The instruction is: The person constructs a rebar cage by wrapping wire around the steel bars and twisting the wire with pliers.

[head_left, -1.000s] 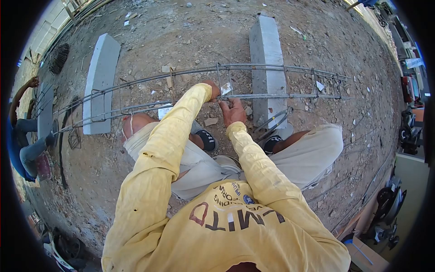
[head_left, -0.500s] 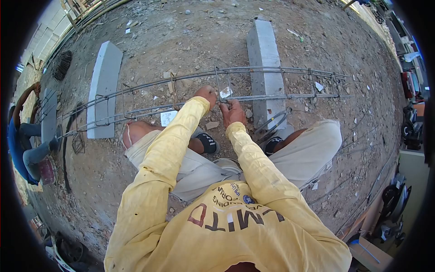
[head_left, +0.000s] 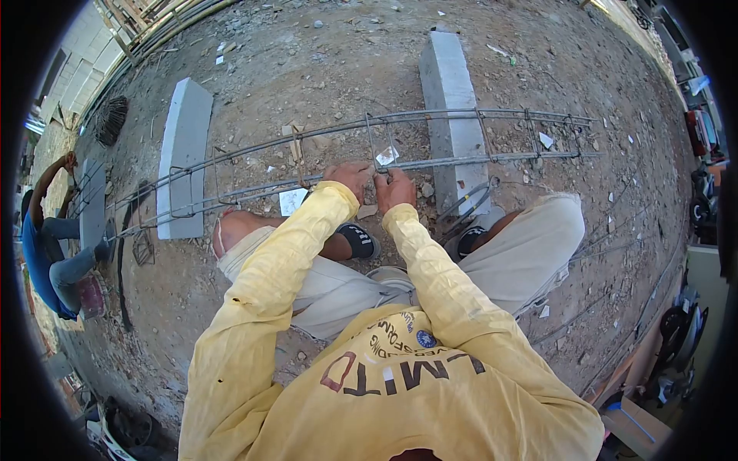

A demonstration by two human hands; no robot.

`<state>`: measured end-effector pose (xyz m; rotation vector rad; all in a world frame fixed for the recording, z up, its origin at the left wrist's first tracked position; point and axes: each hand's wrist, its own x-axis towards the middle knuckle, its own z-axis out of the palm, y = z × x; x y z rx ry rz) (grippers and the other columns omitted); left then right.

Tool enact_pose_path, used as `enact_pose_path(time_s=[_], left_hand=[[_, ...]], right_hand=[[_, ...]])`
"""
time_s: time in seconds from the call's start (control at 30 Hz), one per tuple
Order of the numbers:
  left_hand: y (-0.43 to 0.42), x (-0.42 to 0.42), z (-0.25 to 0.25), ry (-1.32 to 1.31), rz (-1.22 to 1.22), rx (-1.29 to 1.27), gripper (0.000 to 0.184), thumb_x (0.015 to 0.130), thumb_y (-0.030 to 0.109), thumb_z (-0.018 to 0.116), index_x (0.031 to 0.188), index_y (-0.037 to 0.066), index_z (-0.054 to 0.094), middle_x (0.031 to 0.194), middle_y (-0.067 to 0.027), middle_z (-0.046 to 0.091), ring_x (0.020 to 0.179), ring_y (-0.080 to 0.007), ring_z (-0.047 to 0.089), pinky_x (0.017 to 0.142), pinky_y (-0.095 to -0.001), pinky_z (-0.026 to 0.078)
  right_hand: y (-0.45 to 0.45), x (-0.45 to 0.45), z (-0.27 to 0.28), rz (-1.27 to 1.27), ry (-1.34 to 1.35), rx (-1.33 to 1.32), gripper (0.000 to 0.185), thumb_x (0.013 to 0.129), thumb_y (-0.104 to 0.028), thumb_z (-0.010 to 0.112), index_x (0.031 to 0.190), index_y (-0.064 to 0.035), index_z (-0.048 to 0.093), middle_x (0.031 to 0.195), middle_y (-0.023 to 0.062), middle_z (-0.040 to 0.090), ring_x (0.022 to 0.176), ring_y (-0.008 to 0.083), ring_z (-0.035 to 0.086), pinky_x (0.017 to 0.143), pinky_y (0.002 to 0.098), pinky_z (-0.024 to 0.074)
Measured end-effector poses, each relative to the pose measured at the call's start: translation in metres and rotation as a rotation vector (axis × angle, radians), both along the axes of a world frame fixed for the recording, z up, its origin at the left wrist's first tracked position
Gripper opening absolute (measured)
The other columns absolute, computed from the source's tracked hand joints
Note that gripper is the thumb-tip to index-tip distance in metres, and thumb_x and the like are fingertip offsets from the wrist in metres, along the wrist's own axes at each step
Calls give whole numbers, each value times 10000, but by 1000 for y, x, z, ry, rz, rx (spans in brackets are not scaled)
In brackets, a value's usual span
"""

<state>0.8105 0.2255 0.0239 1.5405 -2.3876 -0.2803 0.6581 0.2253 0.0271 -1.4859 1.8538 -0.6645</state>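
A long rebar cage (head_left: 430,163) of thin steel bars and square stirrups lies across the ground before me. My left hand (head_left: 351,178) is closed against the nearer bars, fingers curled. What it holds is hidden behind the knuckles. Beside it, my right hand (head_left: 395,190) pinches the nearer bar at the foot of a stirrup (head_left: 370,137). The fingertips of both hands almost meet there. The cage rests on two grey concrete blocks, the left block (head_left: 183,138) and the right block (head_left: 447,81).
A bundle of bent wire loops (head_left: 469,201) lies by my right foot. At far left a co-worker (head_left: 48,250) in blue sits at another block (head_left: 93,201). White paper scraps (head_left: 292,201) and stones litter the dirt. Tools and a cardboard box (head_left: 634,426) stand at right.
My left hand has come down from above the nearer bars and turned flatter, closer to my right hand. My right hand stays at the same stirrup. The view has shifted slightly.
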Motion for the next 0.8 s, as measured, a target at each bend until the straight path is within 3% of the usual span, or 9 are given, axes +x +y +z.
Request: enact_pose_path(time_s=[0.07,0.13,0.2,0.23,0.33,0.37,0.47,0.7,0.8], left_hand=[[-24,14,-20,355,102,642,313,821,135,589,1126,90,641,1121,-133,642,960,-283,641,805,-388,499],[-34,14,1,444,158,879,340,853,296,549,1096,87,666,1038,-144,662,934,-277,651,811,-393,492],[-38,7,33,275,161,714,541,896,539,452,1037,78,698,898,-172,687,889,-287,660,829,-419,479],[-49,9,16,283,229,679,609,889,569,451,1023,31,702,897,-175,691,826,-292,667,801,-428,484],[-67,2,27,374,421,994,683,870,613,468,1060,-8,679,908,-159,698,774,-289,664,783,-419,493],[-70,0,40,301,404,1063,690,835,633,528,1086,7,673,899,-119,701,719,-252,656,716,-397,509],[-75,5,14,493,380,1135,684,810,619,583,1111,10,662,848,-88,696,634,-184,620,623,-355,507],[-83,7,-2,372,356,1094,599,810,611,601,1015,59,710,760,-69,678,547,-153,549,548,-331,460],[-83,4,6,284,357,1094,598,825,594,593,1038,47,704,753,-82,675,520,-150,531,507,-335,426]], right_hand=[[1,-1,-9,8,-59,-39,333,815,-282,639,961,17,660,828,209,671,786,354,650,715,415,488],[2,-1,-9,8,-136,-27,308,825,-253,627,949,28,659,793,195,671,756,311,654,699,390,488],[5,-4,-6,-5,-225,41,279,839,-221,614,942,35,659,768,176,670,732,253,654,692,362,484],[7,-4,-9,-10,-227,36,275,845,-210,606,956,37,656,775,162,674,726,231,647,692,353,483],[7,-4,-12,-29,-295,49,271,863,-181,588,1003,44,648,807,125,685,709,182,629,697,329,482],[7,-3,-11,-41,-360,78,276,868,-174,585,1022,46,644,824,117,688,706,176,623,702,324,483],[5,-9,-11,16,-368,85,303,878,-152,575,1100,50,616,880,99,692,700,159,613,692,300,488],[13,-12,-3,-39,-492,195,344,893,-128,563,1199,30,560,912,84,686,692,110,592,586,249,478],[19,-10,13,-81,-639,256,277,898,-132,560,1132,15,587,876,74,684,621,86,555,524,235,451]])
